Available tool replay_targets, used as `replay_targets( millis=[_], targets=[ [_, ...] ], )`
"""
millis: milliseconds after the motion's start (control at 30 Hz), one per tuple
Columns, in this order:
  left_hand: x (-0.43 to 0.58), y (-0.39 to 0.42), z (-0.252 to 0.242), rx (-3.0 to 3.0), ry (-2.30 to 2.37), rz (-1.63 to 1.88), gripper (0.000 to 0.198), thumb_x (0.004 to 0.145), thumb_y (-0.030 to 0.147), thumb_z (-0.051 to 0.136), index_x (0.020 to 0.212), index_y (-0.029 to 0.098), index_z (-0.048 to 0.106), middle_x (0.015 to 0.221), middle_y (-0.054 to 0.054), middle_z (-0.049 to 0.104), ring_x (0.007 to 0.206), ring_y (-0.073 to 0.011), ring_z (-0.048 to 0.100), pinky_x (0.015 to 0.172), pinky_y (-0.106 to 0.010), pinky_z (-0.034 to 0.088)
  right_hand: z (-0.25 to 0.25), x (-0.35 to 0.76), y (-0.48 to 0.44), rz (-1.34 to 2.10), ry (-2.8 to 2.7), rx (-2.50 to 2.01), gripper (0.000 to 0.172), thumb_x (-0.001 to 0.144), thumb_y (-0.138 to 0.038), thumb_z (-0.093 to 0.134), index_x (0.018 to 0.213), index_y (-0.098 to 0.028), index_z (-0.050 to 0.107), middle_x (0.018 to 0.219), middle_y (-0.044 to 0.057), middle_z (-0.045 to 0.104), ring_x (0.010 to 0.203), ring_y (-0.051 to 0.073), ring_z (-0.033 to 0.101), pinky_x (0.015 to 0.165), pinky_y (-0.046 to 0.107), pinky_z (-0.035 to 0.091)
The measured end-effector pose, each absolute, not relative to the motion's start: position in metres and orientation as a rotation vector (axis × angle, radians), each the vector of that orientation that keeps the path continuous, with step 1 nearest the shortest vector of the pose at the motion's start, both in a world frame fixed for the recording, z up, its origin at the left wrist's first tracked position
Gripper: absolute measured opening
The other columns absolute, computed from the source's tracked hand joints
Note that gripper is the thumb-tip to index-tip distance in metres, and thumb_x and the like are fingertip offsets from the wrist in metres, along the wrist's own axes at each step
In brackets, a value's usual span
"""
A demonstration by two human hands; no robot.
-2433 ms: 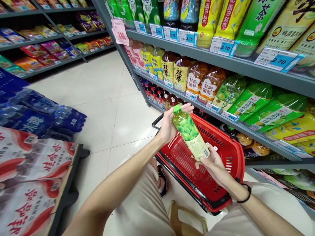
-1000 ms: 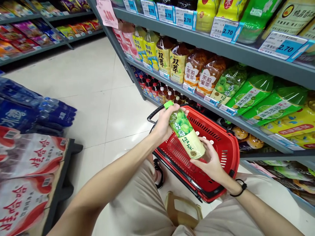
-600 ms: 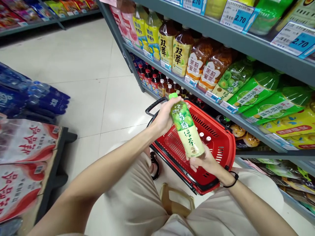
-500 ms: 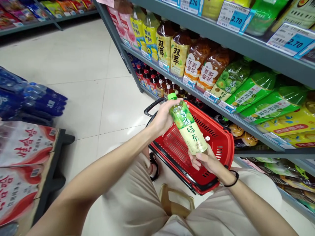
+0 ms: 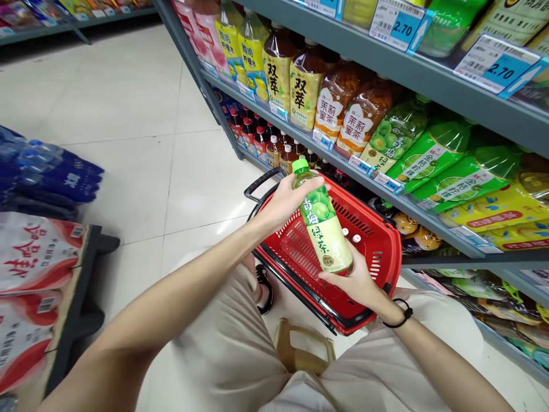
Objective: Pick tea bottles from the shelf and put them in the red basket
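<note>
A green tea bottle (image 5: 325, 229) with a bright green cap and a green and cream label is held in both hands, tilted, its cap pointing away from me. My left hand (image 5: 293, 197) is closed round its upper part, just below the cap. Lower down, my right hand (image 5: 358, 277) grips the base, the thumb along the near side. Beneath the bottle sits a red shopping basket (image 5: 386, 254) with slotted walls and a black handle (image 5: 261, 184). Small white round pieces (image 5: 356, 238) show in the basket beside the bottle.
Shelves of bottled drinks (image 5: 355, 123) with price tags (image 5: 398, 26) run along the right. At the left are shrink-wrapped water packs (image 5: 26, 257) on a dark pallet (image 5: 96, 246) and blue-wrapped bottles (image 5: 64, 171). A beige stool (image 5: 300, 357) shows between my legs.
The bottle has been turned about its length in my hands, so its label faces differently. My right hand has shifted, its thumb now at the near side of the base. The view has moved slightly.
</note>
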State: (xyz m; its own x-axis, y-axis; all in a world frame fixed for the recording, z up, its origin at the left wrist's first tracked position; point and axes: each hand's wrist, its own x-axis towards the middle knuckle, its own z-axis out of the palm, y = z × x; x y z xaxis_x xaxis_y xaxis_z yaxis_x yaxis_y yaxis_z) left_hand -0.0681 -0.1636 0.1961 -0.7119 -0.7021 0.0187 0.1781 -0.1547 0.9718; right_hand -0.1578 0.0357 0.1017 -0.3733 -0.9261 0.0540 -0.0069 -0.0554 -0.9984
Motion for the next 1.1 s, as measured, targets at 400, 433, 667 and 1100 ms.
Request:
replay_targets(
  millis=[400,433,667,1100],
  targets=[
    [-0.065,-0.157,0.193,0.478,-1.534,-1.674,0.039,0.082,0.047,0.081,0.105,0.018,0.068,0.102,-0.006,0.072,0.085,-0.0162,0.067,0.079,-0.028,0.055,0.101,-0.165,0.024,-1.417,1.153,-0.946,0.061,0.088,-0.05,0.077,0.137,-0.023,0.053,0.119,0.011,0.071,0.096,0.026,0.072,0.071,0.038,0.063],
    [-0.064,-0.157,0.194,0.463,-1.537,-1.652,0.04,0.081,0.047,0.082,0.106,0.018,0.067,0.102,-0.006,0.072,0.085,-0.0162,0.067,0.079,-0.028,0.056,0.102,-0.164,0.023,-1.385,1.046,-0.876,0.056,0.093,-0.054,0.069,0.137,-0.023,0.053,0.115,0.011,0.071,0.089,0.025,0.072,0.061,0.035,0.061],
    [-0.059,-0.156,0.197,0.337,-1.49,-1.798,0.042,0.079,0.045,0.083,0.11,0.021,0.066,0.108,-0.007,0.073,0.094,-0.0195,0.071,0.082,-0.03,0.058,0.11,-0.156,0.022,-1.459,1.037,-0.858,0.043,0.095,-0.05,0.069,0.126,-0.024,0.056,0.109,0.007,0.069,0.071,0.018,0.067,0.054,0.031,0.057],
    [-0.061,-0.141,0.2,0.211,-1.592,-1.937,0.027,0.081,0.033,0.081,0.099,0.018,0.068,0.097,-0.006,0.071,0.083,-0.019,0.073,0.076,-0.033,0.06,0.084,-0.159,0.024,-1.564,1.363,-0.966,0.057,0.075,-0.036,0.09,0.12,-0.025,0.056,0.117,0.006,0.07,0.106,0.024,0.067,0.096,0.04,0.054]
  ],
)
